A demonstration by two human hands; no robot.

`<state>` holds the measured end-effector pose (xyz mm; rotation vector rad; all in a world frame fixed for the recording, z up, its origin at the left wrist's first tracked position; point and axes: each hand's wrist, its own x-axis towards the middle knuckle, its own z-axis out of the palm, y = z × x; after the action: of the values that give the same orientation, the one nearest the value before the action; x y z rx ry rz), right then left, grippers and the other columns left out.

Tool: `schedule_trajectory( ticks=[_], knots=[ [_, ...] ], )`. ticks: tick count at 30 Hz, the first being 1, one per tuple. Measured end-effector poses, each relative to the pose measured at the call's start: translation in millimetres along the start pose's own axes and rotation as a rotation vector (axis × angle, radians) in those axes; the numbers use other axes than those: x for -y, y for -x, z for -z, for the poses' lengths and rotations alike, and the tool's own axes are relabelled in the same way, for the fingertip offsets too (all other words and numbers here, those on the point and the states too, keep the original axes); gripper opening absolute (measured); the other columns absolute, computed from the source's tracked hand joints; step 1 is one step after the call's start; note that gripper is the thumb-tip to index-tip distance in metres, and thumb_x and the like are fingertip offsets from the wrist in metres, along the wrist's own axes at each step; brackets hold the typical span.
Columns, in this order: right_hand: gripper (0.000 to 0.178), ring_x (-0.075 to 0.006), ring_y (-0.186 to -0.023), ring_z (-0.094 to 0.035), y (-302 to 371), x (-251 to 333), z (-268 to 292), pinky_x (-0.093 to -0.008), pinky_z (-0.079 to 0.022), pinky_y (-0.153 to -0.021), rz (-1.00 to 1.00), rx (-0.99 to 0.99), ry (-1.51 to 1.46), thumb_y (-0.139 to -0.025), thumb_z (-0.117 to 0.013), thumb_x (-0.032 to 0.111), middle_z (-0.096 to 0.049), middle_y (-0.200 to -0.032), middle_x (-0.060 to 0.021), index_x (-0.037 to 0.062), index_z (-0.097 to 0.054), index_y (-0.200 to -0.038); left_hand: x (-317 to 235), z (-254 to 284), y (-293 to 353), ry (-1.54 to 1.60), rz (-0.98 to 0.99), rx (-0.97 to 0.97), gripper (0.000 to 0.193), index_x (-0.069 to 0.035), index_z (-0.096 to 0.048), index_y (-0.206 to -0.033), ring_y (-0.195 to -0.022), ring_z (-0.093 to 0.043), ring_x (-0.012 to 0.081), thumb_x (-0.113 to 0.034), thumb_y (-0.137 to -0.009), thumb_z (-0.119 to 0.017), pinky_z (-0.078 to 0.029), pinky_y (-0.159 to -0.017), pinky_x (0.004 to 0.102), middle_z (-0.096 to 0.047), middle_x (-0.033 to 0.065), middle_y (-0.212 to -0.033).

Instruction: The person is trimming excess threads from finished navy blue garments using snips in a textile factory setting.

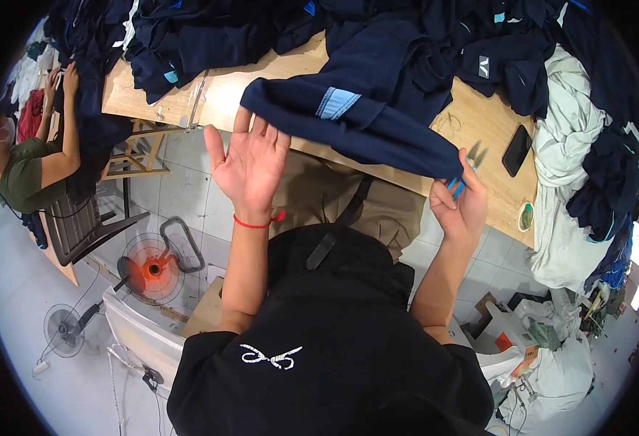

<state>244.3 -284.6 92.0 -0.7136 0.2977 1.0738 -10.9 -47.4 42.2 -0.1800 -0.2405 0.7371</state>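
A navy blue garment with a light blue patch lies over the front edge of a wooden table. My left hand is raised palm up, fingers spread, its fingertips just under the garment's left fold; a red string is tied at the wrist. My right hand grips a small blue-handled thread snip and pinches the garment's right end at the table edge.
Heaps of dark garments cover the table's far side, with pale cloth at the right. A black phone and a round tape roll lie on the table. Another person sits at left. Two fans stand on the floor.
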Motion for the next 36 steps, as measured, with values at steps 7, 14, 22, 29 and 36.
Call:
schedule_trajectory(
  ticks=[7,14,22,29,36],
  knots=[
    [0.018,-0.0087,-0.067,-0.051,-6.4,4.7,5.4,-0.0222,-0.026,-0.045,-0.154,-0.055,-0.24,-0.113,-0.053,0.011,-0.07,-0.099,-0.0042,0.0036,-0.069,-0.117,3.2,-4.9,-0.5,-0.116,-0.093,-0.212,0.084,0.0,-0.027,-0.168,-0.163,-0.026,0.0363,-0.06,-0.111,-0.041,-0.007,-0.136,0.054,-0.036,0.0221,-0.172],
    [0.015,-0.0085,-0.058,-0.046,3.9,0.8,-17.4,-0.0227,-0.025,-0.046,-0.08,-0.033,-0.094,-0.112,-0.057,0.013,-0.066,-0.084,-0.0005,0.0068,-0.068,-0.104,10.6,-1.1,5.2,-0.322,-0.013,-0.118,0.073,-0.017,-0.031,-0.168,-0.158,-0.035,0.0367,-0.056,-0.11,-0.051,-0.022,-0.129,0.0654,-0.042,0.018,-0.168],
    [0.018,-0.0062,-0.051,-0.041,22.2,-23.7,-34.6,-0.0225,-0.024,-0.045,-0.068,0.009,-0.008,-0.113,-0.059,0.014,-0.061,-0.074,0.0057,0.0128,-0.065,-0.095,85.2,-29.7,-22.1,-0.935,-0.224,-0.408,0.121,-0.037,-0.001,-0.165,-0.133,-0.056,0.0275,0.021,-0.087,-0.071,-0.061,-0.102,0.0451,-0.035,0.0186,-0.153],
    [0.021,-0.0056,-0.051,-0.04,31.2,-30.9,-43.5,-0.023,-0.024,-0.045,-0.041,-0.048,0.096,-0.114,-0.057,0.015,-0.06,-0.075,0.005,0.0128,-0.062,-0.094,89.1,-19.8,-18.8,-1.136,-0.202,-0.401,0.133,-0.027,0.025,-0.164,-0.098,-0.07,0.0211,0.019,-0.088,-0.073,-0.063,-0.088,0.0377,-0.054,0.023,-0.127],
    [0.025,-0.0036,-0.068,-0.05,11.9,-44.9,-38.3,-0.0211,-0.034,-0.054,0.188,-0.224,0.545,-0.113,-0.059,0.02,-0.065,-0.086,0.0009,0.0033,-0.072,-0.125,97.6,-43.7,-11.8,-1.09,-0.114,-0.428,0.134,-0.026,0.033,-0.162,-0.083,-0.074,0.0228,0.015,-0.092,-0.074,-0.065,-0.078,0.0405,-0.073,0.0248,-0.101]
  ],
)
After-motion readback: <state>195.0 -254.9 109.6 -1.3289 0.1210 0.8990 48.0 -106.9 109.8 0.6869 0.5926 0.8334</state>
